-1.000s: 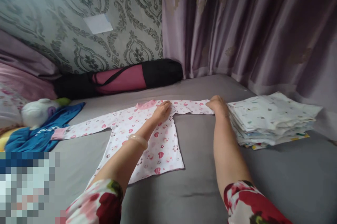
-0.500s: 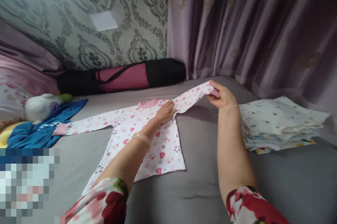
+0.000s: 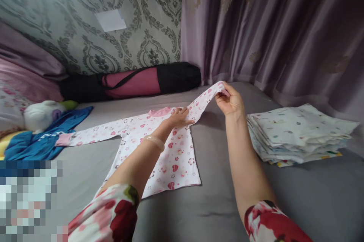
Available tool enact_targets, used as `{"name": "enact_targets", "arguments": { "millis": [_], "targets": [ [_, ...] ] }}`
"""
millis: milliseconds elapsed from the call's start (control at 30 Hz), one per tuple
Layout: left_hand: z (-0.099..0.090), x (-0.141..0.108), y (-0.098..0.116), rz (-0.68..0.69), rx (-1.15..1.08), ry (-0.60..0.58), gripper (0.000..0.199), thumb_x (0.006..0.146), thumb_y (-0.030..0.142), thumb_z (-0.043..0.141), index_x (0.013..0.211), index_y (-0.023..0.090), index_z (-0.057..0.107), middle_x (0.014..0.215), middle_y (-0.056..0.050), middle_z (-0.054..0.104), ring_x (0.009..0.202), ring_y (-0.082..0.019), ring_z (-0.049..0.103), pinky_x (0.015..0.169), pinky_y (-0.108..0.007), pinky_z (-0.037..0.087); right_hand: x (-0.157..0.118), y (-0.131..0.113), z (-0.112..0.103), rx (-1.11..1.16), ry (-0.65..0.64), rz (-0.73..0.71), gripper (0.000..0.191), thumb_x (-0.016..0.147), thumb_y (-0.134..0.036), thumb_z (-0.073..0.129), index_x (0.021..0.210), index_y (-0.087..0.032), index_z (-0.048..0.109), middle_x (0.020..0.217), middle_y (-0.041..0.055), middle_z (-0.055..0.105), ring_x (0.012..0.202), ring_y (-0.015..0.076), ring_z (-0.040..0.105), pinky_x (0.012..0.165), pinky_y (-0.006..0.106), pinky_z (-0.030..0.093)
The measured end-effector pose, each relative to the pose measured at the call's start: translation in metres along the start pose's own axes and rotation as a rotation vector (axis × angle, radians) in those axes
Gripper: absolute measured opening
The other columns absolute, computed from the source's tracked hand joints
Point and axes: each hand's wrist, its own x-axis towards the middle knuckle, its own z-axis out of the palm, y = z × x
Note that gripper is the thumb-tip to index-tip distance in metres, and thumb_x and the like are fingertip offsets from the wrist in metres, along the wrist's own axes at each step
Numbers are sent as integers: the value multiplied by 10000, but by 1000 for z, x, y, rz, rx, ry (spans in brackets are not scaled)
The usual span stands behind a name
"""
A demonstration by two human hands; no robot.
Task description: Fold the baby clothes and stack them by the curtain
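A white child's shirt (image 3: 182, 158) with pink hearts and a pink collar lies spread on the grey bed sheet (image 3: 210, 204). My left hand (image 3: 179, 117) lies flat on its right shoulder, fingers spread. The cuff end of the right sleeve (image 3: 203, 99) is pinched in my right hand (image 3: 229, 98), raised above the sheet, so that sleeve slants upward. The other sleeve (image 3: 96, 132) stretches out to the left, its pink cuff resting on a blue cloth (image 3: 34, 145).
A stack of folded white patterned cloths (image 3: 301, 132) sits at the right. Along the wall lies a long black and pink bag (image 3: 133, 82). A white plush toy (image 3: 42, 115) is at the left. Purple curtains (image 3: 256, 25) hang behind.
My right hand has moved left and slightly up with the sleeve end, which now bends more steeply. My left hand stays on the shoulder.
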Motion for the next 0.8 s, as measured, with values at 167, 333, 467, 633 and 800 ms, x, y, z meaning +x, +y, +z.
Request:
{"name": "enact_targets", "arguments": {
  "millis": [167,333,467,633,800],
  "targets": [
    [-20,13,5,-29,-5,-88,973,658,782,577,1444,235,402,1539,-139,342,1390,-449,262,1067,-597,297,-14,14,26,63,-8,39,213,742,-57,686,732,-218,546,671,-81,634,638,69,642,611,174,577],
    [-31,23,12,-27,20,-89,929,520,774,686,1281,257,564,1441,-156,453,1317,-460,363,996,-604,381,-26,29,42,49,-91,88,238,711,-42,702,749,-215,544,716,-81,650,659,60,642,628,162,560],
    [-31,17,13,-31,7,-66,918,571,753,675,1319,239,534,1444,-167,439,1332,-445,359,1039,-573,357,-26,33,40,74,-87,103,238,686,-42,701,720,-214,540,720,-69,657,694,78,653,638,180,564],
    [-25,-27,-4,-6,-378,216,706,790,598,609,1366,207,493,1496,-156,389,1371,-326,370,1078,-414,369,-24,30,34,92,-65,144,229,682,-23,687,739,-210,567,739,-54,674,659,76,642,594,173,557],
    [-16,-84,-38,-254,-1101,452,511,802,482,666,1207,175,606,1318,-153,573,1150,-270,583,909,-357,497,-32,37,42,112,-80,192,225,690,-2,661,741,-206,581,723,-39,682,635,78,636,567,169,551]
  ]
}}
